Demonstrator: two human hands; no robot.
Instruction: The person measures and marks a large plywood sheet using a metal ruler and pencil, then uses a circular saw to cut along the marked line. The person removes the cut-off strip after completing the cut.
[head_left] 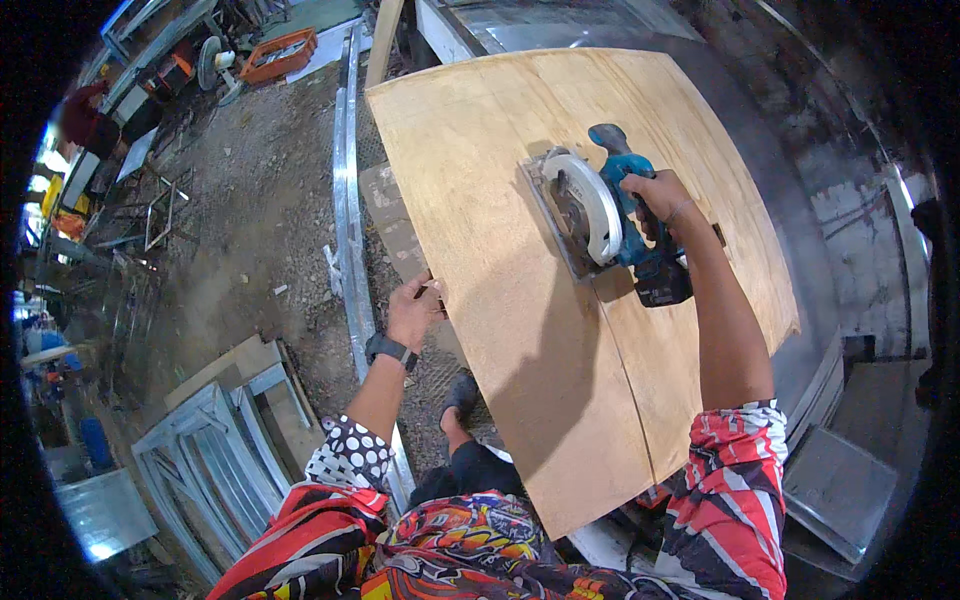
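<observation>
A teal and black cordless circular saw (628,218) rests flat on a large plywood sheet (480,150). My right hand (660,195) is wrapped round its rear handle. From the saw's base a straight cut line runs through the sheet toward its near edge. At the sheet's left edge is my left hand (412,308), its fingers bent against the rim with the thumb near the top face; the fingertips are partly hidden under the edge. The blade itself is mostly covered by the pale guard.
Long metal channels (350,200) lie on the gravelly ground left of the sheet. Welded metal frames (215,450) lean at the lower left. An orange crate (280,55) and a fan (213,65) stand far left. A dark metal surface (790,200) lies beyond the sheet's right side.
</observation>
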